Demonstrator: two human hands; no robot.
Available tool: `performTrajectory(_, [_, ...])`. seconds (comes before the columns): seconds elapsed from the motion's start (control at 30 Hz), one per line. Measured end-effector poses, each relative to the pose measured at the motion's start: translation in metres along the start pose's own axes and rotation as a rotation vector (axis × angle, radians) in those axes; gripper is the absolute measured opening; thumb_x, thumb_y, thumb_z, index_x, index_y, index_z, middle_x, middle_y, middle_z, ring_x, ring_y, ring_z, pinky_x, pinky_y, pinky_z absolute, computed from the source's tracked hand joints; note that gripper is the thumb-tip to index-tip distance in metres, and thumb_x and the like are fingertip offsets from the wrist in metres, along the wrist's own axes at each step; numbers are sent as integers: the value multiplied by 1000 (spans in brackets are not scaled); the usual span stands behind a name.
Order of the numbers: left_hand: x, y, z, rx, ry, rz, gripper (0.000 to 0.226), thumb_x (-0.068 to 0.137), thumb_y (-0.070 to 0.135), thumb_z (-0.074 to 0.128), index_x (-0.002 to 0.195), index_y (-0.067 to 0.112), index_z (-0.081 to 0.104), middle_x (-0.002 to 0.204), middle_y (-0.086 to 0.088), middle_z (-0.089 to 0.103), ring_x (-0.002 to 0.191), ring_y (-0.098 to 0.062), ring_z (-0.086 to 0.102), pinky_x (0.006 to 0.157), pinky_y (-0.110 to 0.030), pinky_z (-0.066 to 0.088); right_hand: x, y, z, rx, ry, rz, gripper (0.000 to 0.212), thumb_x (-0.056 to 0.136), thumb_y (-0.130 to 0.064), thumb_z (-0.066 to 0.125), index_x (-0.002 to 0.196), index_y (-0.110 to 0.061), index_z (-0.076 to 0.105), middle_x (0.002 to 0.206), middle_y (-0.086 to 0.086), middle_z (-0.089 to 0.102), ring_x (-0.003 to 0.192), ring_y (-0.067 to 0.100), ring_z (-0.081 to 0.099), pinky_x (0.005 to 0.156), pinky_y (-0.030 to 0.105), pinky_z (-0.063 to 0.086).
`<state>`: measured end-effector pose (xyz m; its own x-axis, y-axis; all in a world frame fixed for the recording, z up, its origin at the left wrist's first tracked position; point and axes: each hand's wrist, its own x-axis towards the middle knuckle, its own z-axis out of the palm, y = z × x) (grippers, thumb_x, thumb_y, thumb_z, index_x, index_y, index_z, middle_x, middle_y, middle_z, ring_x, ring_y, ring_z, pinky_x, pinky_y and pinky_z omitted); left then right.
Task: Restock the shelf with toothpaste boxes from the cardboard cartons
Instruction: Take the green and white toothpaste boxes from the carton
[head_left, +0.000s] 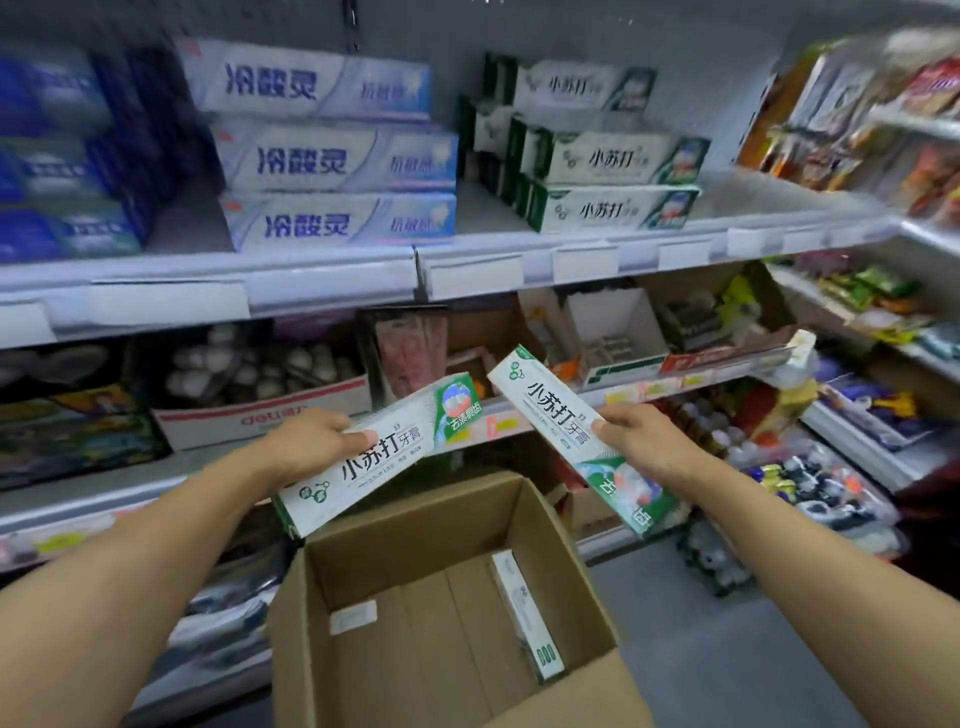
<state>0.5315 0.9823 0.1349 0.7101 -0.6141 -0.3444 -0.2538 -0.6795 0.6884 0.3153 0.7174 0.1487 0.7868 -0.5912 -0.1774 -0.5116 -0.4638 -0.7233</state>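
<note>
My left hand (311, 439) grips a white-and-green toothpaste box (384, 452), held slanted above the open cardboard carton (587, 561). My right hand (636, 436) grips a second box of the same kind (550, 410), tilted the other way. One more such box (524, 608) lies against the carton's right inner wall. On the upper shelf (467, 249) stands a stack of matching green-and-white boxes (608, 166), with a stack of blue-and-white toothpaste boxes (332, 156) to its left.
Dark blue boxes (62, 156) fill the shelf's far left. Bare shelf shows right of the green stack. Lower shelves hold cartons of small goods (260, 395). Snack packets (883, 104) crowd the shelving at right. Grey floor lies right of the carton.
</note>
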Motion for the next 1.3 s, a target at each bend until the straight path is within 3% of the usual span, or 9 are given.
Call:
performTrajectory(0.13, [-8,31,-23,40,25,106,28,90,34,60,78,10,68,75,-6,69,65,-19,62,64,-27,45,-7,-24,-37,53,45,-57,19,96,-17,50,98,-12,68,102,7,70,97,26,64,93,45,47])
performTrajectory(0.23, [-11,54,-41,35,32,171,24,90,34,60,84,13,71,84,-5,72,78,-23,68,76,-34,52,-12,-42,-64,33,99,-103,17,96,-16,50,99,-14,66,102,4,69,94,20,63,87,37,46])
performTrajectory(0.4, [-14,97,-68,142,69,288,23,90,38,58,95,18,68,91,2,69,85,-17,65,73,-28,48,-15,-65,-110,11,139,-174,18,97,-15,48,104,-13,64,100,-1,67,90,12,61,79,27,45])
performTrajectory(0.5, [-13,120,-81,142,98,370,23,87,40,61,94,19,68,89,2,67,84,-18,63,72,-28,45,-10,-77,-138,-29,165,-226,18,97,-14,48,97,-13,65,95,2,69,87,17,63,80,32,46])
performTrajectory(0.7, [-1,162,-94,95,130,397,19,85,41,63,96,25,63,87,5,64,75,-10,58,67,-25,40,28,-94,-199,-155,220,-318,21,97,-20,48,108,-15,65,100,5,71,90,31,65,82,46,49])
performTrajectory(0.87, [16,201,-102,49,189,412,19,85,38,64,99,25,64,91,6,68,81,-11,63,71,-26,46,85,-111,-249,-198,170,-381,18,97,-21,49,106,-15,64,98,2,70,86,20,67,79,41,51])
performTrajectory(1.03, [28,243,-103,34,290,417,17,84,39,63,98,31,65,90,5,71,84,-11,66,77,-29,49,151,-127,-283,-294,76,-466,23,96,-24,50,110,-11,63,94,0,69,86,33,66,74,41,53])
performTrajectory(1.2, [33,273,-103,89,341,343,90,30,95,52,98,37,63,85,18,72,72,-6,69,59,-17,48,218,-144,-296,-405,54,-598,27,93,-29,54,115,-14,59,104,2,67,88,23,65,78,34,54])
performTrajectory(1.3, [39,281,-100,51,381,343,65,54,82,54,101,38,63,84,18,72,72,-10,70,55,-16,48,254,-157,-299,-535,62,-672,37,95,-34,51,129,-19,52,120,1,61,99,18,59,82,24,47])
